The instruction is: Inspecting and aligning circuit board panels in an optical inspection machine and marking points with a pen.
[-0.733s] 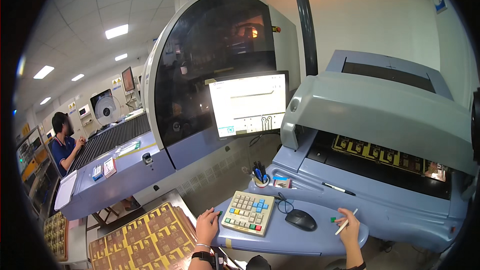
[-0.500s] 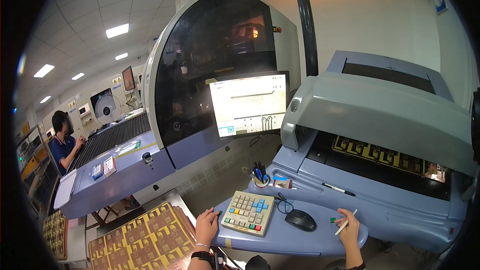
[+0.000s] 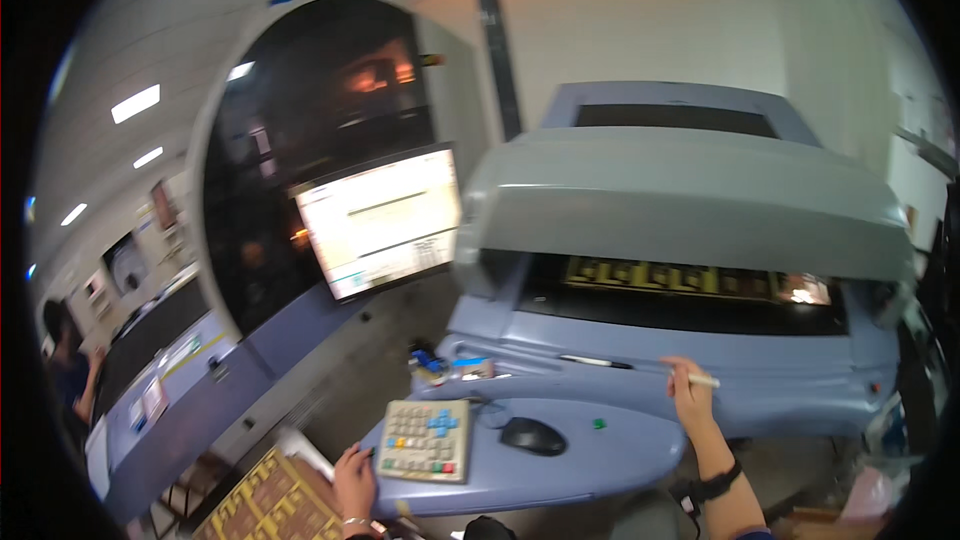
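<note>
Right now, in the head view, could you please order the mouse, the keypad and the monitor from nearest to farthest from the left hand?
From the left hand:
1. Keypad, just right of it, at the shelf's edge.
2. Mouse, farther right on the shelf.
3. Monitor, up behind on the machine.

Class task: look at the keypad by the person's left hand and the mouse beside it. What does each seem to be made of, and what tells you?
Keypad: probably matt moulded plastic, with a beige case and raised coloured keys showing no glare. Mouse: likely black plastic with a slight sheen, rounded and seamless in shape. The blur leaves finer texture open.
</note>
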### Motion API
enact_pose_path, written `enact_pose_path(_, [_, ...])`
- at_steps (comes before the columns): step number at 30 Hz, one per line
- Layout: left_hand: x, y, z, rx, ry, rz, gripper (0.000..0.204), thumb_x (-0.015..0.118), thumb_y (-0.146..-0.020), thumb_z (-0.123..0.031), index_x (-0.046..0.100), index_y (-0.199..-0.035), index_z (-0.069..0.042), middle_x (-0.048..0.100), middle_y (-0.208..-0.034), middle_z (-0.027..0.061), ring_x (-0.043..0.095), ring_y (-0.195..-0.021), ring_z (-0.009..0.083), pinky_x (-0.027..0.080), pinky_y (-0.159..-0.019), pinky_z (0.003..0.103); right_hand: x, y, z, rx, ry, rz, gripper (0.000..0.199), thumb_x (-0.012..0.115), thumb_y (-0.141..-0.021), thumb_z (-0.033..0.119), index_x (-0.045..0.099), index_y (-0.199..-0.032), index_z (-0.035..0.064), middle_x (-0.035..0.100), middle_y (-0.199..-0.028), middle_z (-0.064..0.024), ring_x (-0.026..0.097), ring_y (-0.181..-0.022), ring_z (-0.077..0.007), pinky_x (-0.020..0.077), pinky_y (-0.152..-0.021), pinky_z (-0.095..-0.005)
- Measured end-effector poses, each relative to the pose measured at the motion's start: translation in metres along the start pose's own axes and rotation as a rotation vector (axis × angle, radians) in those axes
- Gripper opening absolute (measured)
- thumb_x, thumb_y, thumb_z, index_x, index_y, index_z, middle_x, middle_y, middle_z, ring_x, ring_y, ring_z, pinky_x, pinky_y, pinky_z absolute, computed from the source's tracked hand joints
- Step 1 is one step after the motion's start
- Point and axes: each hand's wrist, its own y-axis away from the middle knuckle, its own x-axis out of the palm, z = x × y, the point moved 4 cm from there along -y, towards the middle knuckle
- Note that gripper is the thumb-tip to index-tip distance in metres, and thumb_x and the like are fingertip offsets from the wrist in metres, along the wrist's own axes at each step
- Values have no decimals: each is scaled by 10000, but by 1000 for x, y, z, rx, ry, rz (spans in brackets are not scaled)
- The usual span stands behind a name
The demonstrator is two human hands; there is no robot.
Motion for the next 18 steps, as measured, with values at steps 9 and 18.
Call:
enact_pose_path(9, [-14,5,-10,-36,-93,149,300,502,-935,-136,618,-1139,53,579,-1255,200,525,-1178,343,385,-1021,383,-205,-58,-50,60,-190,-755,161,573,-946,170,530,-931,16,586,-737,-59,560,-566,-92,494,-522,-225])
enact_pose_path(18, [-3,2,10,-18,-58,176,306,506,-946,-138,601,-1148,70,558,-1291,200,503,-1214,341,370,-1033,374,-303,-69,-100,85,-60,-847,238,597,-914,132,597,-1086,-32,641,-894,-68,633,-774,-121,544,-709,-242])
